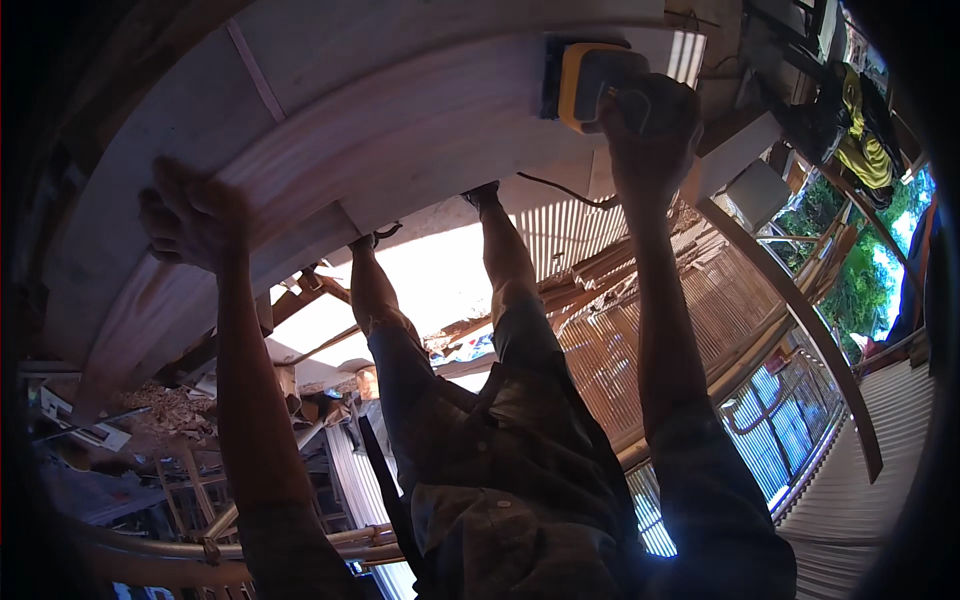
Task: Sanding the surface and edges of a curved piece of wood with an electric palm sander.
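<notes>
A long, pale, curved wooden plank stretches across the worktable. My left hand lies on its left part, fingers apart and slightly bent, pressing on the wood. At the right end, my right hand is closed round the grip of a yellow and dark power sander. The sander's base is against the plank's face. My fingers partly hide the grip.
A dark cord hangs by the table's near edge. Wood shavings lie at the left. Right of me are a curved wooden strip, slatted panels and a yellow and black cloth. My legs stand close to the table.
</notes>
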Available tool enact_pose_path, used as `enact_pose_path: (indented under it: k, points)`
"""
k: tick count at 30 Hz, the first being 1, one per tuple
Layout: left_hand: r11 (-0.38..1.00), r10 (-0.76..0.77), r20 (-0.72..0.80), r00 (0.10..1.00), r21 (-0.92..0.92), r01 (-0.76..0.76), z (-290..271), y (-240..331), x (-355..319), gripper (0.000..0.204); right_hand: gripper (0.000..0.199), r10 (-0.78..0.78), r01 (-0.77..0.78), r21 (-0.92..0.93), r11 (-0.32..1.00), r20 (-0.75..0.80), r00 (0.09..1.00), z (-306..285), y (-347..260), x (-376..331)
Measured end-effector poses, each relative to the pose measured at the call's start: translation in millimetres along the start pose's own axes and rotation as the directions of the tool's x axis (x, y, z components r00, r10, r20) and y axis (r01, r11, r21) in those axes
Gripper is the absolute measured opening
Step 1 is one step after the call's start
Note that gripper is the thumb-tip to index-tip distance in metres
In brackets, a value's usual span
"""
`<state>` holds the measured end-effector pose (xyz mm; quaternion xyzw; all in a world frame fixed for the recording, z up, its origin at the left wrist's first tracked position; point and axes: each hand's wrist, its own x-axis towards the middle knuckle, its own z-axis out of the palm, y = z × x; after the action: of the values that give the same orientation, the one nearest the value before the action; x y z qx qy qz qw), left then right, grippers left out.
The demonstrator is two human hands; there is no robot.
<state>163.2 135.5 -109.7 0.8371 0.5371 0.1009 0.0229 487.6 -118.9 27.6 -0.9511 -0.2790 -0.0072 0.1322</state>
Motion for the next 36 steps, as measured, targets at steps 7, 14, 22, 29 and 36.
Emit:
enact_pose_path:
  k: [7,14,22,29,36]
  points:
    - [0.999,0.038,0.007,0.999,0.023,-0.038,4.9,-9.4,-6.3,0.058,0.078,0.036,-0.035,-0.014,0.999,0.056,0.998,5.1,-35.0,-20.1]
    - [1.000,0.004,0.032,0.999,0.001,-0.004,4.4,-4.3,-3.8,0.058,0.061,0.122,-0.122,0.053,0.991,0.004,0.993,-17.5,50.9,29.2]
    - [0.997,0.040,-0.026,0.999,0.061,-0.039,6.7,-17.3,-6.3,0.064,0.083,-0.073,0.076,-0.023,0.997,0.098,0.993,3.0,-29.9,-42.2]
    - [0.991,0.112,-0.073,0.991,0.083,-0.105,10.7,-14.4,-1.6,0.061,0.070,0.027,-0.027,-0.019,0.999,0.021,0.999,-17.2,45.9,-12.5]
    - [0.998,0.039,-0.036,0.999,0.043,-0.037,9.2,-29.6,-5.0,0.064,0.091,0.058,-0.059,0.002,0.998,0.147,0.987,4.2,-38.6,-40.8]
